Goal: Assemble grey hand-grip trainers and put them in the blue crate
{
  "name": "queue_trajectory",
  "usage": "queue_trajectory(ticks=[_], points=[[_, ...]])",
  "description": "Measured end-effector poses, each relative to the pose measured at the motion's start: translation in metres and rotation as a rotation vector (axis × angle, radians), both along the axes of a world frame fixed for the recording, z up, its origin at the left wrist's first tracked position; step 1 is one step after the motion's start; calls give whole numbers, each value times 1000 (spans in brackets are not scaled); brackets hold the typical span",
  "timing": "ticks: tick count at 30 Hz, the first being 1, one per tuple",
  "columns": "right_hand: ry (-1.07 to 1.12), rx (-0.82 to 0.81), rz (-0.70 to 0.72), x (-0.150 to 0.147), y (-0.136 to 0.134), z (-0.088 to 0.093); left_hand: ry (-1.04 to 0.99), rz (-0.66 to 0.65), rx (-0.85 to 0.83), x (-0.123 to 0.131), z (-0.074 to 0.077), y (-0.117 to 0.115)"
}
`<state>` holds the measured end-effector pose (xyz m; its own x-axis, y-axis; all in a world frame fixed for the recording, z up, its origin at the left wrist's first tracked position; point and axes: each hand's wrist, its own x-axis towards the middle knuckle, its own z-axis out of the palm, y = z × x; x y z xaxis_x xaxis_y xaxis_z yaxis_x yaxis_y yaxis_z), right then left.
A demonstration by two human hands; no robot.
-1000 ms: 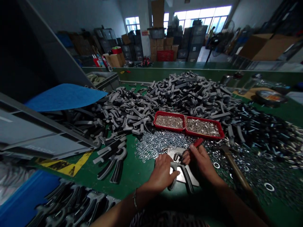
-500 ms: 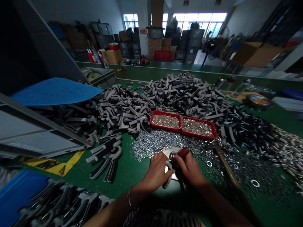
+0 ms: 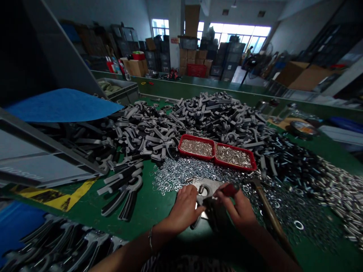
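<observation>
On a metal plate (image 3: 214, 184) near the bench's front edge lies a grey and black handle part (image 3: 202, 198), with a small silver pin (image 3: 201, 189) at its head. My left hand (image 3: 185, 206) is closed on this part, thumb along its side. In my right hand (image 3: 236, 206) is a tool with a dark red handle (image 3: 230, 190), held just right of the plate; its other end is hard to make out in the shadow. Silver rings (image 3: 181, 172) are strewn behind the plate. Two red trays, one of tiny fittings (image 3: 197, 147) and one of pins (image 3: 234, 156), stand beyond them.
A hammer (image 3: 268, 207) lies to the right among loose washers. Heaped grey handles (image 3: 221, 113) rise behind the trays. Black parts (image 3: 293, 156) and silver pins (image 3: 346, 189) spread at the right. A grey crate (image 3: 42, 162) stands at the left; several handles (image 3: 124, 192) lie beside it.
My right hand has moved right, away from the part, with the red-handled tool. More of the plate and the pin show. The view has shifted slightly.
</observation>
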<state>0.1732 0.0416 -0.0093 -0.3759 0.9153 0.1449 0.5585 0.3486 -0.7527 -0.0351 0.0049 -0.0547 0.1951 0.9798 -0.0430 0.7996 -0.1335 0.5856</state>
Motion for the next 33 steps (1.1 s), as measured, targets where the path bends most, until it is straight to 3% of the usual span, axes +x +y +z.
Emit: queue_trajectory(ticks=[3,6,8,11,15,20,23,27,33], points=[[-262,-67,-144,36,20,-13,-23,-42,5,-6,1,3],[-410,-75,-145,70,34,-34,-26,-76,37,-15,11,15],[-434,-35,-146,85,42,-38,-15,-95,96,-19,23,34],[-565,142,-145,93,68,-24,52,-186,243,-12,46,81],[-682,243,-177,84,126,2,276,-352,436,29,68,157],[-788,239,-203,60,177,-1,439,-428,410,84,60,221],[-817,224,-198,55,184,-11,495,-410,363,97,47,233],[-821,214,-203,57,185,-17,517,-375,367,99,37,230],[-751,276,-193,56,181,-9,499,-272,433,93,42,217]])
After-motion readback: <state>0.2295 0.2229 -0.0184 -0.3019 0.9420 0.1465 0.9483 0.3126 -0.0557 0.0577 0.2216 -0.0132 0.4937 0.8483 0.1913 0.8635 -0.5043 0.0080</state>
